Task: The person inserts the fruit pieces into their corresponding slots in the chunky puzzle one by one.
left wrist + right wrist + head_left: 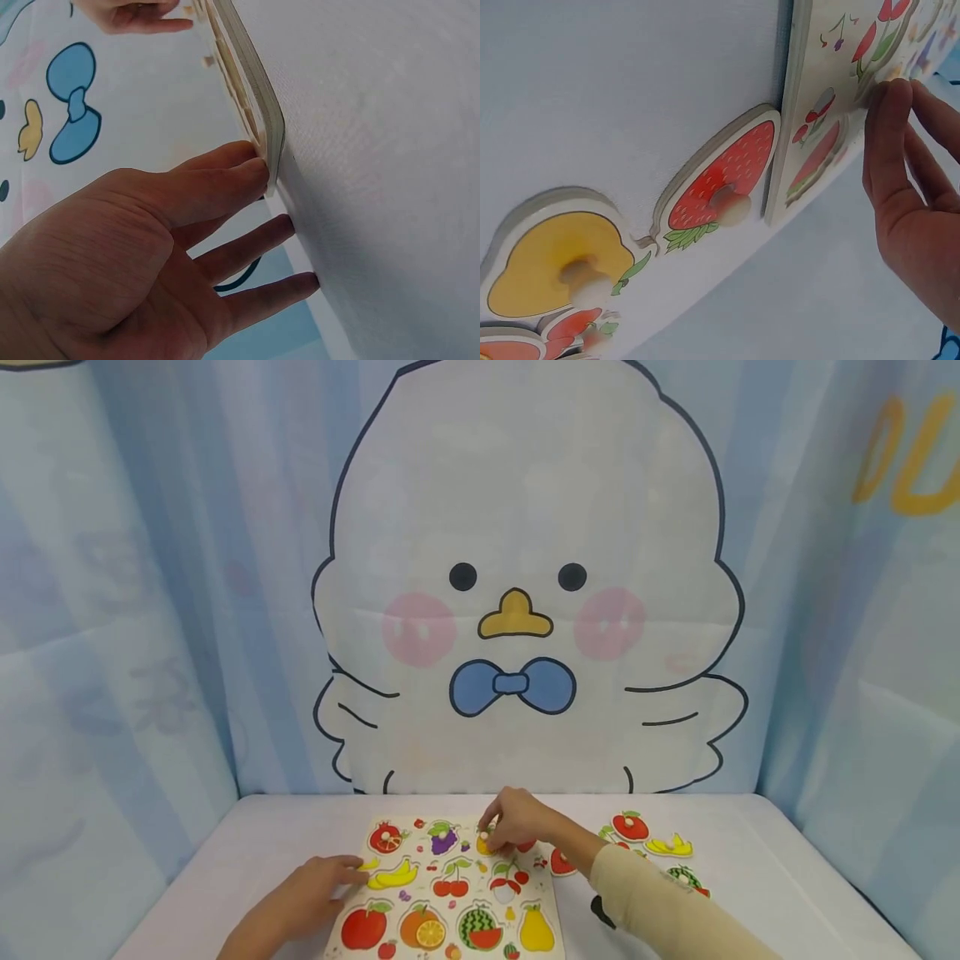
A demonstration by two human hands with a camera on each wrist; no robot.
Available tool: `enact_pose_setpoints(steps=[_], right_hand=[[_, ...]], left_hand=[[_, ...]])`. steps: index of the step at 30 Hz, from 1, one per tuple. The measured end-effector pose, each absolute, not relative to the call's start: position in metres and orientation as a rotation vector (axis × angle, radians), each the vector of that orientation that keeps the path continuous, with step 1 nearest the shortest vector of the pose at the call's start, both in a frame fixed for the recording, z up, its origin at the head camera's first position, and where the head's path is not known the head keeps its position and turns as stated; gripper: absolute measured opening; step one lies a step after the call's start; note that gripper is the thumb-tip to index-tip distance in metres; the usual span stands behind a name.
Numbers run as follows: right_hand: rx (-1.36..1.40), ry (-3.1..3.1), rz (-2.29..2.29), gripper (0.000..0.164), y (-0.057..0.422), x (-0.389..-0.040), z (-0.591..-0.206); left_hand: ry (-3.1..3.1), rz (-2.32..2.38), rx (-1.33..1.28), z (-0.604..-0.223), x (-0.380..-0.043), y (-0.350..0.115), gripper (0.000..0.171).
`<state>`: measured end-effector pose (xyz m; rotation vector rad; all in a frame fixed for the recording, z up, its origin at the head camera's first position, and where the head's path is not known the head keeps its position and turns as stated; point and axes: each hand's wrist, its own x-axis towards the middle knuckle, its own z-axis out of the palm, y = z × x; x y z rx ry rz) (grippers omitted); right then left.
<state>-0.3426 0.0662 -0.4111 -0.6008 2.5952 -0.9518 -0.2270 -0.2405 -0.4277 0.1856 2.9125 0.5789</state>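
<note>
A wooden fruit puzzle board [420, 897] lies flat on the table, with fruit pictures in rows. My right hand [517, 820] reaches over its far side, thumb and fingertips pinching at a yellow, pineapple-like piece [486, 843]. From the right wrist view, the right hand [911, 172] hides most of what its fingertips touch. My left hand [311, 893] rests at the board's left edge. In the left wrist view, the left hand [165, 240] has thumb and index finger against the board's corner [274, 142], its other fingers extended onto the table.
Loose knobbed pieces lie right of the board: a strawberry [724, 176] touching its edge, a yellow fruit [551, 266], an apple [630, 827], bananas [670, 846] and a watermelon [686, 878]. A dark object [602, 912] shows beside my right sleeve. Printed curtains surround the white table [795, 902].
</note>
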Motion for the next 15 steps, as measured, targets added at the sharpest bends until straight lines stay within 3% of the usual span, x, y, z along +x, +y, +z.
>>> enact_pose_setpoints(steps=[4, 15], right_hand=[[-0.611, 2.579, -0.934, 0.024, 0.072, -0.344, -0.408], [-0.594, 2.609, -0.967, 0.018, 0.094, -0.341, -0.409]], left_hand=[[2.912, 0.58, 0.171, -0.428, -0.227, -0.239, 0.029], [2.913, 0.572, 0.162, -0.428, -0.226, -0.238, 0.028]])
